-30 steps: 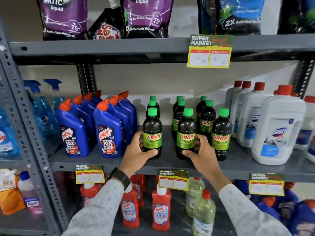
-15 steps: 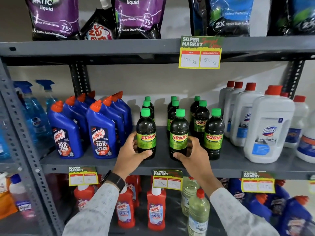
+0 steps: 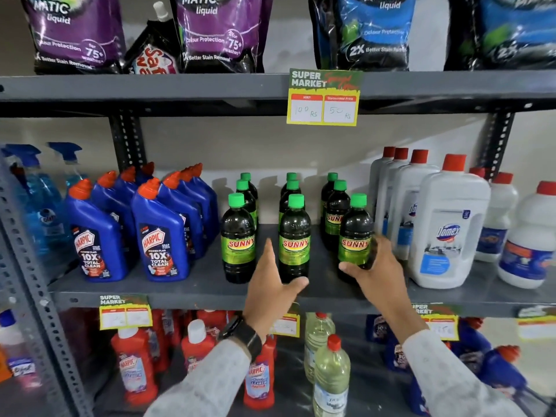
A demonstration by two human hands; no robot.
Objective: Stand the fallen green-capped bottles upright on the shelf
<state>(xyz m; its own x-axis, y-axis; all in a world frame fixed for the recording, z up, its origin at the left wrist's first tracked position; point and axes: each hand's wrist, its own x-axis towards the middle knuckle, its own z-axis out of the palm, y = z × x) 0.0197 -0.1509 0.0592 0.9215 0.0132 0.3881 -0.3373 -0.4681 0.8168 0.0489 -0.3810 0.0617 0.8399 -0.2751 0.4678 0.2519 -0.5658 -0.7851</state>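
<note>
Nearest the shelf lip (image 3: 210, 291): left hand (image 3: 272, 285) spread, holding nothing, thumb just at the foot of the middle front bottle (image 3: 294, 236), which stands straight above that thumb. Right of it, right hand (image 3: 380, 270) wrapped about the base of the right front bottle (image 3: 356, 233), long axis vertical, nearer this hand. Left front bottle (image 3: 238, 236) untouched. Behind: two more rows, all upright; dark smooth plastic, glossy green labels, ribbed green caps. None seemingly fallen.

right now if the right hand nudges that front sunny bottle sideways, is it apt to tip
Probably somewhat: the front right Sunny bottle is tall and narrow. It looks full of dark liquid, so likely heavy and steadier. The right hand grips low, which should help.
</note>
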